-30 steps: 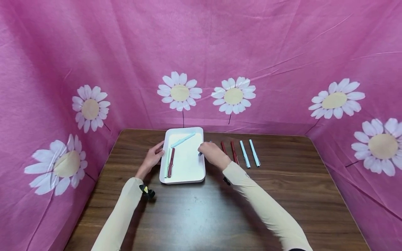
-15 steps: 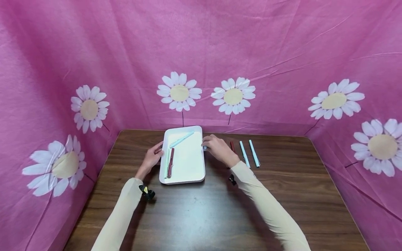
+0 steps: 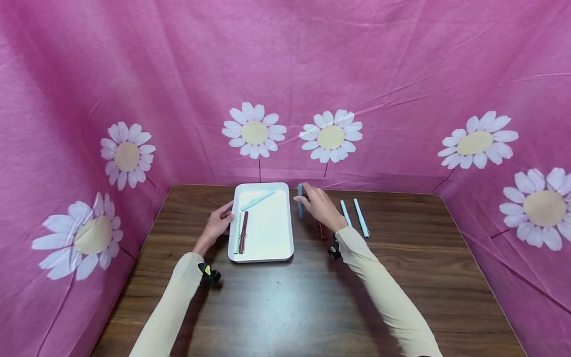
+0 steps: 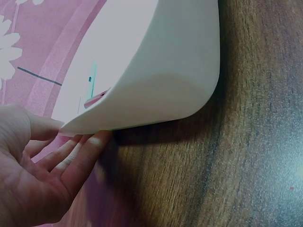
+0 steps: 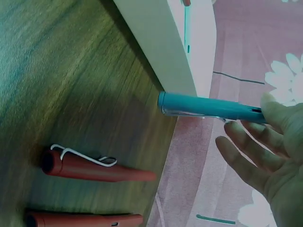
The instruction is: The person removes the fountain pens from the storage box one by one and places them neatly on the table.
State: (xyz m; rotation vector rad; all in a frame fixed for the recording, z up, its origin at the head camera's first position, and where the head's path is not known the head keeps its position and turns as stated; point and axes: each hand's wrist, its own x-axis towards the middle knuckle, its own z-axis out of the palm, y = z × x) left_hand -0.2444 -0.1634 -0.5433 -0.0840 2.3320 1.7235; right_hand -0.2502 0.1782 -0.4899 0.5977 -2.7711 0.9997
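Observation:
My left hand pinches the left rim of a white tray, thumb on the rim and fingers beneath in the left wrist view. Inside the tray lie a light blue pen, a pale green pen and a dark red pen. Just right of the tray, my right hand pinches a blue pen by one end between thumb and fingers. Two red pens show on the table in the right wrist view; the hand mostly hides them in the head view.
Two light blue pens lie side by side to the right of my right hand. The brown wooden table ends just behind the tray, against a pink curtain printed with daisies.
My right hand has moved right from the tray's right rim, and the blue pen now shows beside the tray. The tray has shifted slightly; my left hand stays at its rim.

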